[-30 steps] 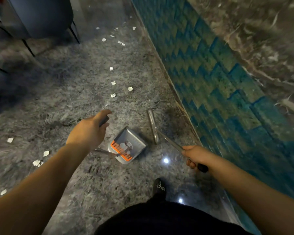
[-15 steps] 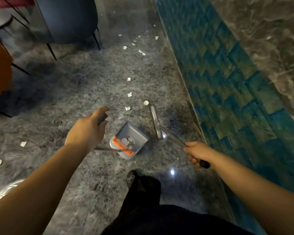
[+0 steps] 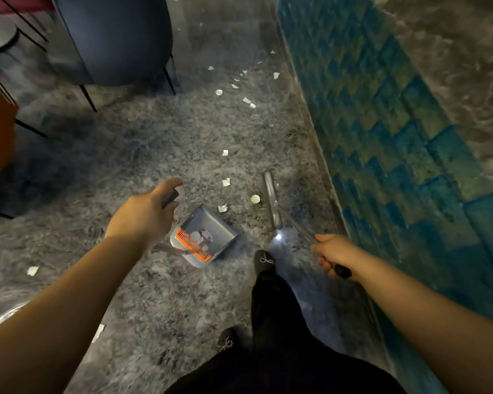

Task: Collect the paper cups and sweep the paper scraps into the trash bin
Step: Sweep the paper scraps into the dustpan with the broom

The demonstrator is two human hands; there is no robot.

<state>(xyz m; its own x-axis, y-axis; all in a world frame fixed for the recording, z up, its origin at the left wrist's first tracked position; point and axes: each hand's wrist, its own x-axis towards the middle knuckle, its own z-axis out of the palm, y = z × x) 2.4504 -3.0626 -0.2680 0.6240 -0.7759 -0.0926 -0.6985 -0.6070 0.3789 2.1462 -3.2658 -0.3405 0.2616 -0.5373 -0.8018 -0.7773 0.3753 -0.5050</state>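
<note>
From the head view, the left hand (image 3: 145,220) grips the dustpan (image 3: 204,237) handle, and the right hand (image 3: 332,255) is curled round the broom (image 3: 273,203) stick. Paper scraps (image 3: 225,182) lie on the floor (image 3: 125,166) just past the pan (more sit farther up by the wall (image 3: 382,137)). Keep the pan flat and sweep slowly toward it. Both arms reach forward and down.

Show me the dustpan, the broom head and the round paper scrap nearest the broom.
dustpan (image 3: 211,226), head view, on its grey inner floor.
broom head (image 3: 271,194), head view, middle of the long bar.
round paper scrap (image 3: 255,198), head view, its centre.
</note>
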